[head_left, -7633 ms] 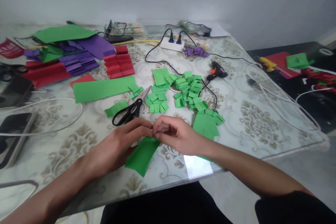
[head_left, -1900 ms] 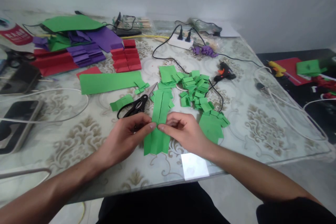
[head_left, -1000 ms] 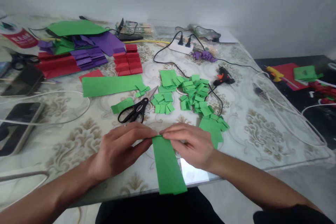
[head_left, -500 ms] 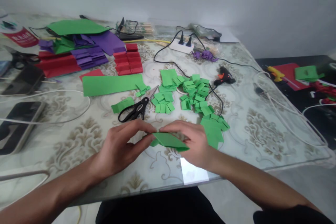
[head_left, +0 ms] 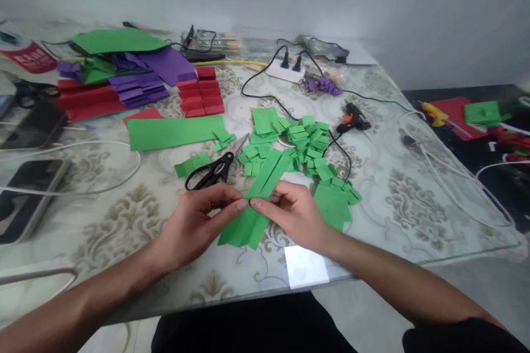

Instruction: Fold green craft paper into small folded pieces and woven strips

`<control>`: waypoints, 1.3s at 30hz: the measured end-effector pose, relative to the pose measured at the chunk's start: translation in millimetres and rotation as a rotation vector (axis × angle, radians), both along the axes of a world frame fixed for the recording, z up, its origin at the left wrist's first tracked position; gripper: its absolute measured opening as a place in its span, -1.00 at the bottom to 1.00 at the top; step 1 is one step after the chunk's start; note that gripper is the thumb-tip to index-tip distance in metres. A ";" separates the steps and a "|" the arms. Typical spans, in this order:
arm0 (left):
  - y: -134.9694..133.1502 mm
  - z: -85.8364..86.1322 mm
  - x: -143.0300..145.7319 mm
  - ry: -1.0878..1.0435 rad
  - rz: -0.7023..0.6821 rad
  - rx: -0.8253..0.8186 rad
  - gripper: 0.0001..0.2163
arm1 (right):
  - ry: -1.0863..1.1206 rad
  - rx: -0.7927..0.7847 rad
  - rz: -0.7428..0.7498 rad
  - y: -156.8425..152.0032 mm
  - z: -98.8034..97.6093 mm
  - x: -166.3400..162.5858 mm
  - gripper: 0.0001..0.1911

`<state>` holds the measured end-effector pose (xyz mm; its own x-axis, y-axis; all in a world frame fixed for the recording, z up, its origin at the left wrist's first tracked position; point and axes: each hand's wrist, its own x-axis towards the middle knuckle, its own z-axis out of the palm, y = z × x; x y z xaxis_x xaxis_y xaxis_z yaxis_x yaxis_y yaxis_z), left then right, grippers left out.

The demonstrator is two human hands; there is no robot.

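Observation:
Both hands pinch a creased strip of green paper (head_left: 244, 224) near its middle, thumbs on top and almost touching. My left hand (head_left: 199, 215) grips the strip's left edge, and my right hand (head_left: 293, 212) grips its right edge, with some fingers hidden beneath. The strip slants up and away, lengthwise folds showing at its far end. Just beyond my left hand lie black-handled scissors (head_left: 217, 168), blades pointing away. A heap of small cut green paper pieces (head_left: 308, 140) lies past the strip. Beside my right hand is a larger green paper piece (head_left: 333, 204).
A long green paper strip (head_left: 176, 132) lies left of the heap. Folded red paper (head_left: 201, 96) and purple paper (head_left: 138, 88) are behind it. A glue gun (head_left: 353, 118), a white power strip (head_left: 285, 70) and cables stand at the back right. A phone (head_left: 31, 196) rests at the left.
The green strip, folded and seen nearly edge-on before, is now partly opened and slants away, its creases showing. Both hands have drawn closer together at its middle.

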<state>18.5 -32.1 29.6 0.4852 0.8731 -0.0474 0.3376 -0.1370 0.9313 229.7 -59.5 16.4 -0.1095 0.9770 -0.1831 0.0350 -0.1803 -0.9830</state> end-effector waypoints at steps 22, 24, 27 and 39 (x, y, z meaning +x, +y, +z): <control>6.1 -1.6 -4.0 -0.003 -0.060 -0.104 -0.76 | -0.009 -0.066 0.066 5.1 -0.7 4.5 -0.43; 6.5 -1.3 -4.4 0.005 -0.058 -0.098 -0.76 | -0.012 -0.053 0.070 5.5 -1.9 5.0 -0.42; 7.1 0.2 -4.6 0.019 -0.066 -0.086 -0.73 | -0.018 -0.045 0.070 5.7 -1.9 5.2 -0.42; 10.1 1.2 -6.0 0.027 -0.059 -0.043 -0.74 | -0.018 -0.059 0.063 4.3 1.1 3.0 -0.46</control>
<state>12.5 -22.0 30.8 0.5335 0.8401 -0.0979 0.3549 -0.1173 0.9275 232.7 -55.1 17.5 -0.1667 0.9558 -0.2423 0.0661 -0.2343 -0.9699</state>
